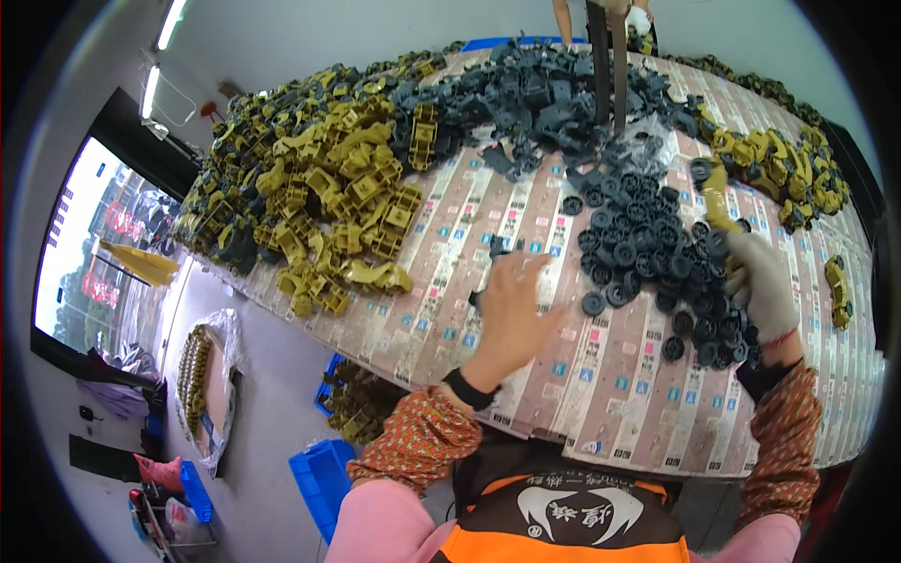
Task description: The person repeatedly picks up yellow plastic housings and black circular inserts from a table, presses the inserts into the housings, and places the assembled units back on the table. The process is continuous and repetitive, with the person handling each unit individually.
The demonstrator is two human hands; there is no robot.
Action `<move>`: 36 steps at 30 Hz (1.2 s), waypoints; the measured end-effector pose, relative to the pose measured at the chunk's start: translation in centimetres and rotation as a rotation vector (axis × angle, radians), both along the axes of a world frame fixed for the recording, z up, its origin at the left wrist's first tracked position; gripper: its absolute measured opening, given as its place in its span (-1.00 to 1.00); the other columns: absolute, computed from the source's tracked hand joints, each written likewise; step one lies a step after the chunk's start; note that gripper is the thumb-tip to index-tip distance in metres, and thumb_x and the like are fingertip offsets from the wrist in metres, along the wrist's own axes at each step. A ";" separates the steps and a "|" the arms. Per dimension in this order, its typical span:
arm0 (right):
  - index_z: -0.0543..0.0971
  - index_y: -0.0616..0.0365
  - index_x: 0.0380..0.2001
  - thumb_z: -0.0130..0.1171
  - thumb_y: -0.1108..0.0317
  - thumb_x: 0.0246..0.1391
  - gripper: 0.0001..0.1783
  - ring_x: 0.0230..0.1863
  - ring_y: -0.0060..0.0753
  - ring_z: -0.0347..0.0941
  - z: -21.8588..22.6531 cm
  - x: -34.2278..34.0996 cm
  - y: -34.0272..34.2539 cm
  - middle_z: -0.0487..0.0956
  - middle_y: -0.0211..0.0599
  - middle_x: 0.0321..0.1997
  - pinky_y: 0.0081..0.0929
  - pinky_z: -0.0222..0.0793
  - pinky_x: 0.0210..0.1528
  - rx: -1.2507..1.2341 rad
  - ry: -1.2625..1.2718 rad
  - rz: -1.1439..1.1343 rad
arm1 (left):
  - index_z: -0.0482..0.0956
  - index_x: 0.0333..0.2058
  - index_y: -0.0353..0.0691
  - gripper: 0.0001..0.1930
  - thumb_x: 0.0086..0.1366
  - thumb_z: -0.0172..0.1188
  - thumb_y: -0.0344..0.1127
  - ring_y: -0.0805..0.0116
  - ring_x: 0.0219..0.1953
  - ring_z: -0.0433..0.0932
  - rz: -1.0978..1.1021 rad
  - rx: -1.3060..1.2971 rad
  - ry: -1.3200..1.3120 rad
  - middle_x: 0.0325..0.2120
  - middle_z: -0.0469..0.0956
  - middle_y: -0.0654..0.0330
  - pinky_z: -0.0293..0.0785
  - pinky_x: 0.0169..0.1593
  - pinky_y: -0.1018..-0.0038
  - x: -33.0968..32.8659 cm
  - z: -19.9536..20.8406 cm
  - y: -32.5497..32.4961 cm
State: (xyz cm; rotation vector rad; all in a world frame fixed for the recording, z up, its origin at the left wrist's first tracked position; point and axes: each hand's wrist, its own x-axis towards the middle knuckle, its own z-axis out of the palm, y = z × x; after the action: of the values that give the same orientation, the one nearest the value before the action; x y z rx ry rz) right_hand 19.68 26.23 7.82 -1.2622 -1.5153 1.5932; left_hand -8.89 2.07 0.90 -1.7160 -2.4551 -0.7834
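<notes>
My right hand [765,286], in a pale glove, is closed round the lower end of a yellow toy car body [715,195] with dark wheels on it. It is over the right edge of a heap of loose black toy wheels [633,225]. To the left of that heap, my bare left hand [514,319] is above the table with its fingers spread, slightly blurred. A small dark plastic part [496,246] shows beside its fingertips; the hand partly hides what lies beneath.
Yellow toy car bodies [328,178] are piled at the left, dark plastic parts [526,94] at the far middle. More yellow cars [779,164] lie at the right, one car [838,291] apart. A blue crate [322,483] stands below the table [450,319]. Another person's arm [563,19] shows beyond.
</notes>
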 end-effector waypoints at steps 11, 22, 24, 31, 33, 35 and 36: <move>0.39 0.14 0.40 0.19 0.01 0.38 -0.33 -0.07 -0.47 0.53 -1.7 12.1 24.4 0.54 -0.30 0.13 -0.56 0.49 -0.09 0.221 0.226 -0.074 | 0.44 0.21 -0.06 -0.49 0.26 0.21 -0.33 -0.17 -0.06 0.62 -0.010 -0.116 -0.497 -0.11 0.59 -0.12 0.56 0.01 0.20 -12.0 -2.1 2.2; 0.47 0.35 0.26 0.08 0.37 0.29 -0.50 -0.23 -0.57 0.48 2.6 0.6 0.9 0.57 -0.24 0.07 -0.56 0.43 -0.28 0.445 -0.194 -0.074 | 0.37 0.35 -0.14 -0.28 0.27 0.42 -0.13 -0.15 0.06 0.62 0.139 0.213 -0.160 0.18 0.56 -0.05 0.54 0.08 0.07 -29.2 2.4 21.0; 0.49 0.34 0.23 0.11 0.48 0.22 -0.51 -0.26 -0.58 0.45 2.8 3.1 -0.7 0.58 -0.23 0.00 -0.54 0.42 -0.27 0.378 -0.244 -0.020 | 0.34 0.38 -0.10 -0.20 0.22 0.46 -0.06 -0.20 0.16 0.56 0.391 0.087 0.017 0.19 0.54 -0.08 0.51 0.11 -0.04 -30.5 1.5 21.7; 0.51 0.30 0.14 0.10 0.60 0.10 -0.51 -0.29 -0.52 0.34 2.0 9.6 -5.5 0.49 -0.31 -0.13 -0.47 0.38 -0.13 0.537 -0.705 -0.010 | 0.18 0.50 0.32 -0.26 0.40 0.21 -0.21 -0.06 0.05 0.51 0.798 -0.142 0.370 0.06 0.42 -0.04 0.44 0.02 -0.08 -35.5 -4.3 19.3; 0.53 0.30 0.13 0.11 0.61 0.11 -0.53 -0.29 -0.53 0.35 2.3 9.2 -5.9 0.50 -0.32 -0.14 -0.48 0.38 -0.14 0.487 -0.724 0.001 | 0.19 0.50 0.29 -0.26 0.39 0.22 -0.26 -0.12 0.01 0.49 0.764 -0.187 0.394 0.03 0.41 -0.09 0.45 -0.03 -0.04 -36.2 -4.6 18.4; 0.54 0.29 0.13 0.12 0.63 0.12 -0.54 -0.28 -0.55 0.38 2.2 9.1 -6.2 0.51 -0.33 -0.15 -0.49 0.39 -0.15 0.464 -0.708 0.018 | 0.19 0.47 0.24 -0.24 0.34 0.25 -0.31 -0.20 0.00 0.47 0.683 -0.098 0.348 0.00 0.41 -0.13 0.44 -0.03 -0.10 -36.3 -3.9 17.8; 0.55 0.29 0.14 0.12 0.64 0.12 -0.53 -0.28 -0.56 0.40 1.9 9.0 -6.4 0.53 -0.34 -0.15 -0.50 0.41 -0.16 0.463 -0.696 0.016 | 0.19 0.44 0.21 -0.23 0.30 0.27 -0.33 -0.24 -0.01 0.46 0.625 -0.007 0.304 -0.01 0.40 -0.16 0.43 -0.03 -0.14 -35.9 -3.6 18.2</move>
State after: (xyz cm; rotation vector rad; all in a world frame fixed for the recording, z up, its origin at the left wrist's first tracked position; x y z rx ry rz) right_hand 28.68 19.87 9.73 -1.5949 -2.1474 0.7386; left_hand -44.76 20.31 -2.70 -0.8767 -2.5305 -0.4032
